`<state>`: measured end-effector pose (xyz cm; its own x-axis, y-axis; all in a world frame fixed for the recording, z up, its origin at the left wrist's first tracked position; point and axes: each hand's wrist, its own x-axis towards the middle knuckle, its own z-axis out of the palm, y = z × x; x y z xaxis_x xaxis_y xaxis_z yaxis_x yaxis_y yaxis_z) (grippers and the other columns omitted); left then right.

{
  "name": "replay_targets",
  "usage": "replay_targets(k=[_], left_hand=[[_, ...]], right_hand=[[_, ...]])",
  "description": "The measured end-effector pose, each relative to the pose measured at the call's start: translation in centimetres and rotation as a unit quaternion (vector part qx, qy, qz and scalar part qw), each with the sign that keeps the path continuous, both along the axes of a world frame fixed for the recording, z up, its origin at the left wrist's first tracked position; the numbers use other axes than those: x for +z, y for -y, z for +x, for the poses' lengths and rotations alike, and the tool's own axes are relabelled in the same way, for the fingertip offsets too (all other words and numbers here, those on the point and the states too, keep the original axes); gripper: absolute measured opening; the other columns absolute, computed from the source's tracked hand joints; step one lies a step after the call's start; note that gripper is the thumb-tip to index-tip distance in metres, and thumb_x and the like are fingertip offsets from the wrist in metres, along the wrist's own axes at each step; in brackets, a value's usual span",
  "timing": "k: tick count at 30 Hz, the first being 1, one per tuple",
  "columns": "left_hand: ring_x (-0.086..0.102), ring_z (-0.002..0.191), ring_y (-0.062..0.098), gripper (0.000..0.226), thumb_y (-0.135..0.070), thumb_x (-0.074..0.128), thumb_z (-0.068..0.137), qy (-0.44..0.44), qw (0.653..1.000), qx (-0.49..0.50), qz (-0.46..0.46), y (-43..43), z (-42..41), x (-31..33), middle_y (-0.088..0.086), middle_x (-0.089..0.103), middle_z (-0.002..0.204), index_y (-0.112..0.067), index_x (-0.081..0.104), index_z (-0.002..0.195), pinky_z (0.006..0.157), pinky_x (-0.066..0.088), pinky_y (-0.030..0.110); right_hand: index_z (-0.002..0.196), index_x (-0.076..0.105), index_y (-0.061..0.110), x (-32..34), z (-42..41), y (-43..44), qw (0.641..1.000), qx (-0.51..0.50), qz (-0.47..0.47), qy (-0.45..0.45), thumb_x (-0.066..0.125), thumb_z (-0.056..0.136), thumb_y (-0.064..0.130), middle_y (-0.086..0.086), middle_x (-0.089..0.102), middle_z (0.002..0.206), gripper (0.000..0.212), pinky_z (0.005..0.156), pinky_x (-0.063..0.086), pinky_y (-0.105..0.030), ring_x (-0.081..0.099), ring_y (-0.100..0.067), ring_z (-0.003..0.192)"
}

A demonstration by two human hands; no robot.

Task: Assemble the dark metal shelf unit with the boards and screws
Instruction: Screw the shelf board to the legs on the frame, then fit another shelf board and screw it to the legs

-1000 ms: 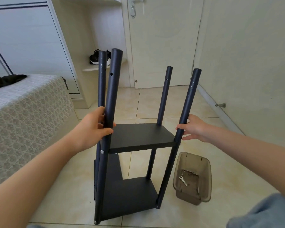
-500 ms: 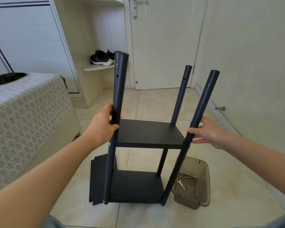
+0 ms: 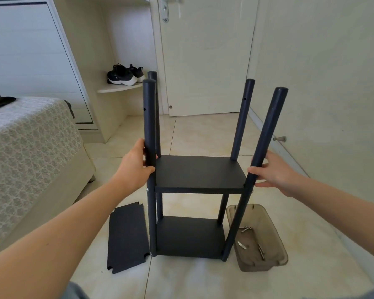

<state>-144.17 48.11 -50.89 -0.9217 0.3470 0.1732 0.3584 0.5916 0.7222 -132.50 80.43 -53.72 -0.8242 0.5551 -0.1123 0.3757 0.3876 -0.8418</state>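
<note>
Dark shelf [image 3: 190,236] upright on floor [image 3: 181,277] nr bed [image 3: 30,147]: 4 poles, 2 boards fixed. L hand [image 3: 136,167] curled round front-L pole [image 3: 149,117] just above upper board [image 3: 200,173]; R hand [image 3: 274,171] pinching front-R pole [image 3: 270,130] btwn thumb & fingers. 1 loose board [image 3: 127,236] flat on floor at left; tray [image 3: 275,238] w/ a few screws [image 3: 260,251] at right.
</note>
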Motion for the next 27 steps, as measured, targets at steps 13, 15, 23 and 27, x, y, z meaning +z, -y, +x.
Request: replay_targets(k=[13, 15, 23, 27], left_hand=[[0.069, 0.091, 0.01, 0.065, 0.01, 0.07, 0.085, 0.065, 0.998, -0.012, 0.007, 2.0, -0.4, -1.6, -0.006, 0.064, 0.105, -0.03, 0.037, 0.125, 0.078, 0.054, 0.026], [0.069, 0.092, 0.012, 0.059, 0.007, 0.073, 0.084, 0.076, 0.997, -0.018, -0.009, 2.4, -0.3, -1.5, -0.003, 0.064, 0.107, -0.025, 0.041, 0.121, 0.073, 0.052, 0.021], [0.07, 0.097, 0.022, 0.052, 0.005, 0.073, 0.084, 0.096, 0.995, -0.033, -0.012, 3.2, 0.4, -0.8, 0.003, 0.064, 0.116, -0.018, 0.047, 0.124, 0.082, 0.056, 0.03], [0.069, 0.094, 0.016, 0.033, 0.001, 0.073, 0.086, 0.081, 0.996, -0.037, -0.029, 3.3, 0.4, -1.3, 0.002, 0.068, 0.108, -0.02, 0.057, 0.106, 0.081, 0.054, 0.025]], right_hand=[[0.142, 0.039, 0.024, -0.7, 0.5, 1.5, 0.999, 0.026, 0.038, -0.022, 0.066, 0.091, 0.01, -0.002, 0.058, 0.121, 0.059, 0.086, 0.056, -0.047, 0.063, -0.032, 0.108], [0.141, 0.04, 0.023, -1.1, 0.7, 1.7, 0.998, 0.025, 0.043, -0.026, 0.066, 0.091, 0.01, -0.001, 0.058, 0.115, 0.058, 0.086, 0.056, -0.047, 0.064, -0.027, 0.1], [0.135, 0.044, 0.021, -1.5, 1.0, 1.7, 0.998, 0.029, 0.049, -0.015, 0.068, 0.09, 0.014, 0.0, 0.058, 0.109, 0.051, 0.082, 0.058, -0.041, 0.062, -0.021, 0.091], [0.121, 0.053, 0.017, -1.6, 1.3, 1.3, 0.998, 0.035, 0.052, 0.009, 0.068, 0.091, 0.015, -0.002, 0.062, 0.107, 0.035, 0.067, 0.056, -0.024, 0.064, -0.017, 0.086]])
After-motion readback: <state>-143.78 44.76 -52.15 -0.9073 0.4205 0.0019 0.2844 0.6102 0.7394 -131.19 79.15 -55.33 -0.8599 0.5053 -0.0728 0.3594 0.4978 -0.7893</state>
